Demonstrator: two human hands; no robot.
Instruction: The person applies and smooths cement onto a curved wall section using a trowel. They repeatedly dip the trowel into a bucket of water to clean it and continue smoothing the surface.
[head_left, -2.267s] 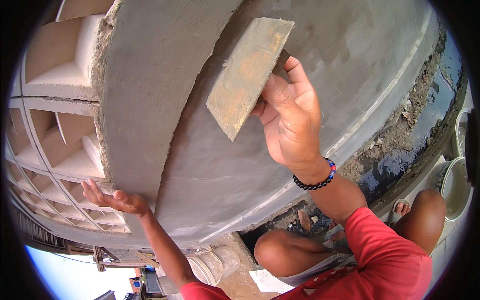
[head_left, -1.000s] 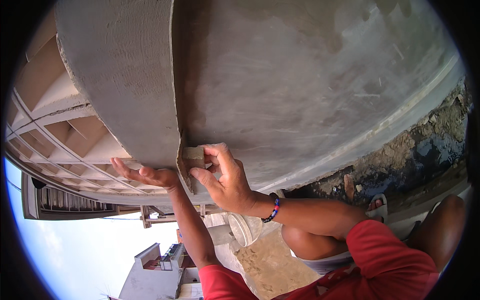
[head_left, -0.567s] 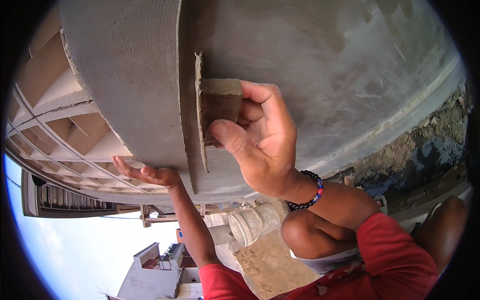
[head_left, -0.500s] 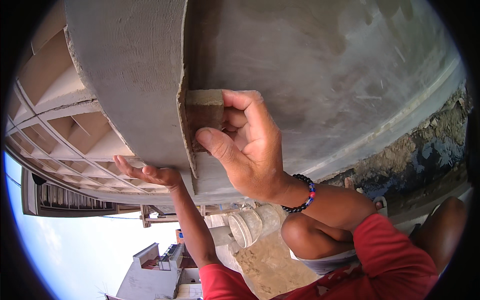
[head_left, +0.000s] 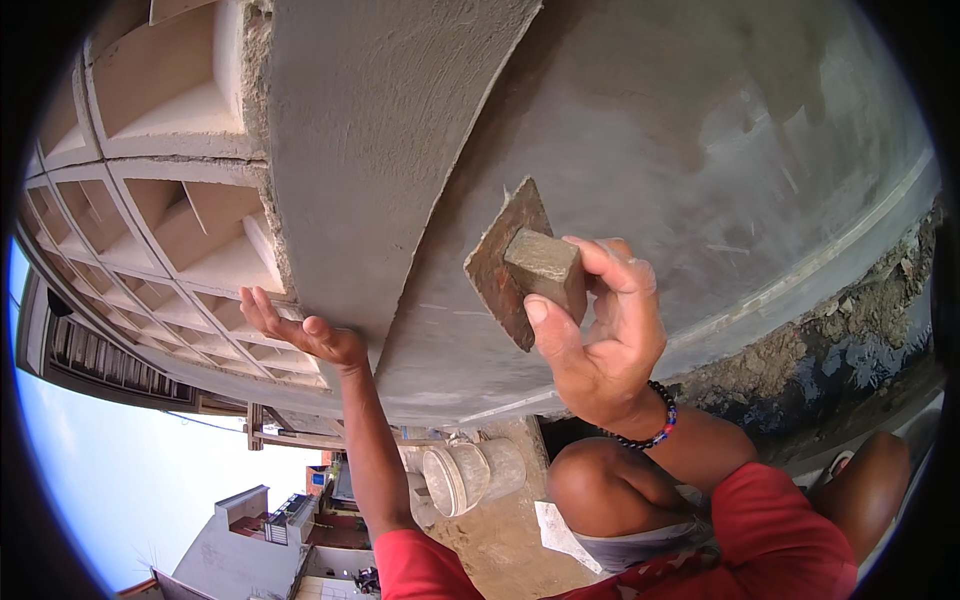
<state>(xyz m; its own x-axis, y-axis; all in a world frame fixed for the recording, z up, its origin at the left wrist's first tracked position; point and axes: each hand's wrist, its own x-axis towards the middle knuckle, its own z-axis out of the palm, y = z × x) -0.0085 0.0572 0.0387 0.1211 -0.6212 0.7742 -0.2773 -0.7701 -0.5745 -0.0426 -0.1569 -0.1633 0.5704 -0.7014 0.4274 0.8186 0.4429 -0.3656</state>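
Note:
My right hand (head_left: pixel 610 335), with a beaded bracelet at its wrist, grips the block handle of a small plastering float (head_left: pixel 540 262) between thumb and fingers. The float's thin, mortar-stained plate is tilted in front of the smooth grey plastered wall (head_left: pixel 700 200); I cannot tell whether it touches. Left of it runs a raised plastered band (head_left: pixel 350 120) with a sharp edge. My left hand (head_left: pixel 305 330) is open, fingers stretched out and holding nothing, beside the band's lower end near the pale ventilation blocks (head_left: pixel 200 220).
Whitish buckets (head_left: pixel 470 475) stand on sandy ground below. Along the wall's foot at the right lies rough, wet dirt (head_left: pixel 790 350). My bent knee (head_left: pixel 600 485) is close under my right forearm. Buildings (head_left: pixel 240 540) and sky show at lower left.
My right hand has moved the float away from the band's edge, to the right, and its plate now shows. My left hand stays open at the band. The view has shifted.

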